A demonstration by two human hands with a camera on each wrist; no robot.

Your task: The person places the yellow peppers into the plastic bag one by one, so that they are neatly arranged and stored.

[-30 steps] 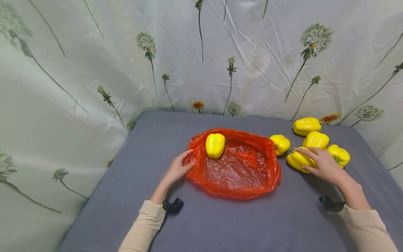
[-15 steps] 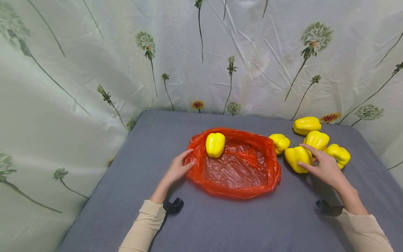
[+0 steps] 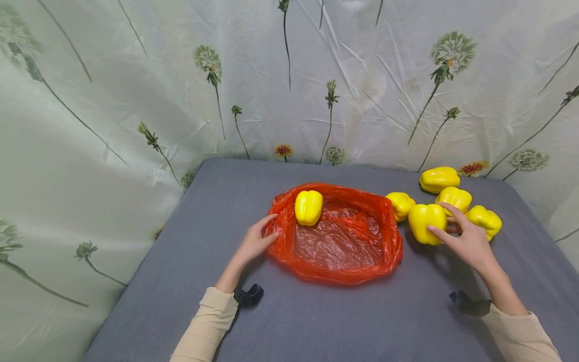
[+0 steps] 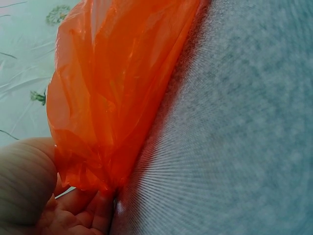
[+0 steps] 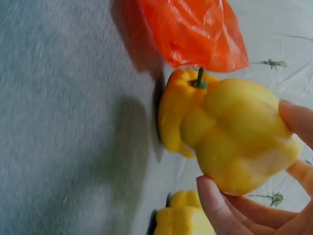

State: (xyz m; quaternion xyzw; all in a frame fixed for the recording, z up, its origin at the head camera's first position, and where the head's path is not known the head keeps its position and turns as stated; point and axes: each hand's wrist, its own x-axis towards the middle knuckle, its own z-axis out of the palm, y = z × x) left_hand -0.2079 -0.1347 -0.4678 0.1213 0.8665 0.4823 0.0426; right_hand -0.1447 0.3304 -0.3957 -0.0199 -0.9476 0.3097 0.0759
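Observation:
My right hand [image 3: 468, 244] holds a yellow bell pepper [image 3: 426, 223] between thumb and fingers. In the right wrist view this pepper [image 5: 239, 132] is off the table, its shadow falling apart from it. At the left end of a red plastic bag [image 3: 348, 276], my left hand [image 3: 255, 244] pinches the rim. The left wrist view has the bag's film [image 4: 112, 93] gathered into folds at the thumb and fingers. The bag lies with its mouth spread wide, and one yellow bell pepper [image 3: 309, 207] rests inside at its left.
Several more yellow bell peppers lie on the grey table [image 3: 344, 322] right of the bag; one pepper [image 3: 400, 206] is close by the bag's right rim, another [image 3: 440, 180] near the back edge. A flower-printed curtain [image 3: 271, 75] hangs behind and at the left.
My right hand has gripped the front pepper, turned it upright and raised it slightly, shifting a little left. My left hand and the bag have stayed in place.

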